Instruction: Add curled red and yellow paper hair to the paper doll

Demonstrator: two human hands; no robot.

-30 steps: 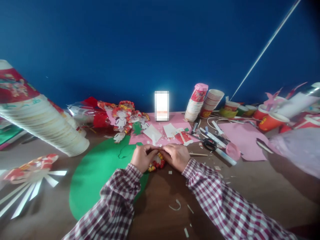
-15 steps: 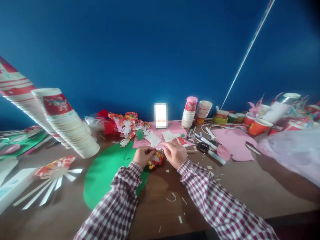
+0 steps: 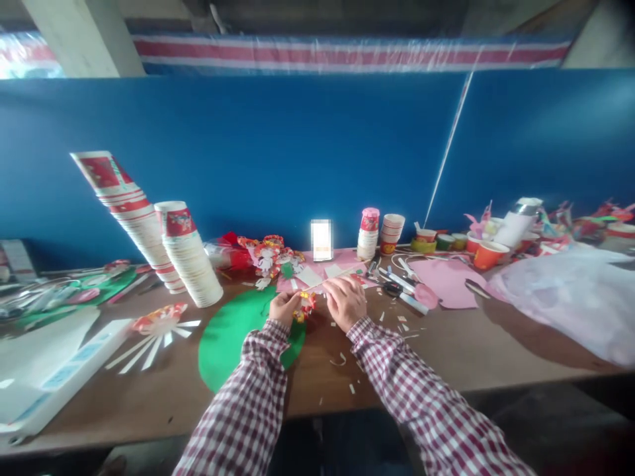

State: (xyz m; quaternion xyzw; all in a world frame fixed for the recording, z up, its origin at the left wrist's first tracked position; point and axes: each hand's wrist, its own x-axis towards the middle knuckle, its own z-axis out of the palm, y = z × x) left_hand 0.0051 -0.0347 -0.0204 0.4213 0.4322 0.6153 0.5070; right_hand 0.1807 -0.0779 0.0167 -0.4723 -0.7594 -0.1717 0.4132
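The left hand (image 3: 282, 309) has thumb and forefinger pinched together, apparently on the left edge of a red-and-yellow piece (image 3: 310, 303). That piece lies just right of the left fingertips, between the hands and nearer the left; its long axis is hard to tell (it is curved and partly covered). The right hand (image 3: 347, 303) is palm down, fingers bent; whether it grips anything I cannot tell. A thin stick (image 3: 354, 267) slants beyond the fingers, rightward toward the table's (image 3: 446, 340) back edge. Counted outward: one piece at the hands, one green sheet (image 3: 228, 337), one scissors (image 3: 391, 289), one fringed cutout (image 3: 161, 324) toward the left end, two tall cup stacks (image 3: 196, 264), two short cup stacks (image 3: 368, 238) along the back edge.
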